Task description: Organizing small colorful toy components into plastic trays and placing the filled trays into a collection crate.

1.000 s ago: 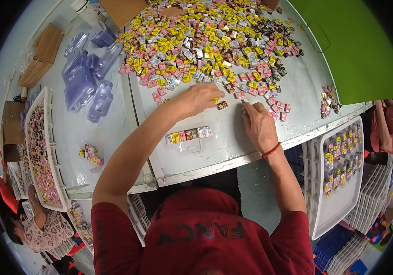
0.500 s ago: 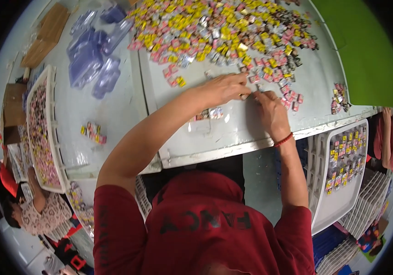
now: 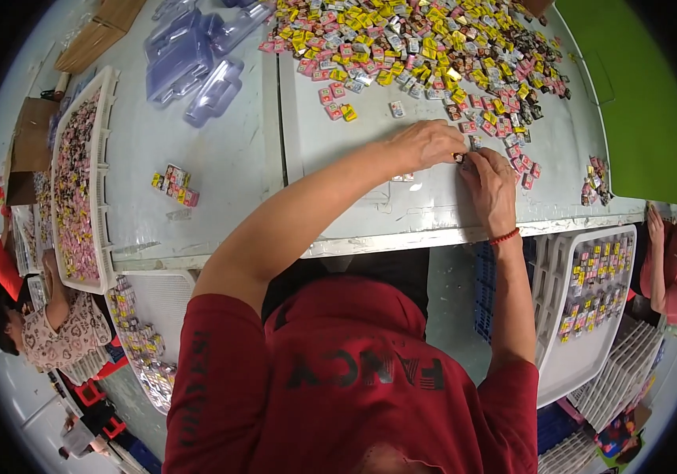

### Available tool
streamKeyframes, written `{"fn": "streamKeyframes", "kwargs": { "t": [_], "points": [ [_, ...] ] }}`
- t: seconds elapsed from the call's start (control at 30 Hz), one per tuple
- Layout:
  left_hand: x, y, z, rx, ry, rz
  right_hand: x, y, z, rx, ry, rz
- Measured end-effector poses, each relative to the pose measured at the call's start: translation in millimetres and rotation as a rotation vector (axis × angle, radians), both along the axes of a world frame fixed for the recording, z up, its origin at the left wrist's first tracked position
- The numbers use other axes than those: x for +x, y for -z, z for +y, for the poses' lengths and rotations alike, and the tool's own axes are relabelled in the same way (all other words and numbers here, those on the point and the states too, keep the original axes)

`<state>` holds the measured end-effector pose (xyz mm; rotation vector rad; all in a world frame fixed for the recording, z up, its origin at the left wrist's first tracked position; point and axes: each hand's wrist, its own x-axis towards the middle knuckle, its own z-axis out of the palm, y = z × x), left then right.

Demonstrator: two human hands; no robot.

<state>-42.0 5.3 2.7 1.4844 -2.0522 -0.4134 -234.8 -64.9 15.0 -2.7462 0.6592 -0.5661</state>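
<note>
My left hand (image 3: 431,144) and my right hand (image 3: 493,188) meet fingertip to fingertip over the table, both closed. Pinched between them is a small dark box (image 3: 458,158), partly covered by the fingers. A few similar small boxes (image 3: 403,177) lie beneath my left hand and wrist, mostly hidden. Just beyond my fingers, loose pink boxes (image 3: 524,163) trail off the large heap of small yellow, pink, silver and dark boxes (image 3: 401,47). One silver box (image 3: 397,109) lies by itself past my left hand.
Clear plastic trays (image 3: 188,63) lie at the far left, near a small block of joined boxes (image 3: 171,186). A white crate (image 3: 103,158) full of boxes stands left. Filled white trays (image 3: 583,347) are stacked at the right. Other people (image 3: 54,320) work on both sides.
The whole view has shifted, so the table sits higher in it. My hands stay together at the same spot on the table, and the boxes beneath my left arm are more covered.
</note>
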Motion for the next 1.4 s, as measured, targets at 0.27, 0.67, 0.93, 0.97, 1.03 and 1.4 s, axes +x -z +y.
{"fn": "streamKeyframes", "kwargs": {
  "t": [0.27, 0.67, 0.93, 0.97, 1.03, 1.4],
  "points": [
    [22.1, -49.5, 66.1, -0.136, -0.226, 0.066, 10.8, -22.0, 36.9, 0.059, -0.001, -0.145],
    [-1.3, -23.7, 156.0, -0.048, -0.398, 0.031, 46.4, -9.4, 104.3, 0.101, -0.138, -0.171],
    [-16.3, -1.0, 157.0, -0.224, -0.538, 0.250, 44.1, 1.5, 110.9, 0.070, -0.082, -0.306],
    [-17.2, -0.7, 156.7, -0.241, -0.537, 0.223, 44.0, 3.4, 109.9, 0.068, -0.081, -0.305],
    [-18.7, 1.7, 155.8, -0.259, -0.533, 0.200, 43.6, 6.4, 107.4, 0.058, -0.092, -0.307],
    [-9.2, -25.5, 179.9, -0.379, -0.714, 0.119, 32.4, -5.3, 105.3, 0.058, -0.087, -0.347]
  ]
}}
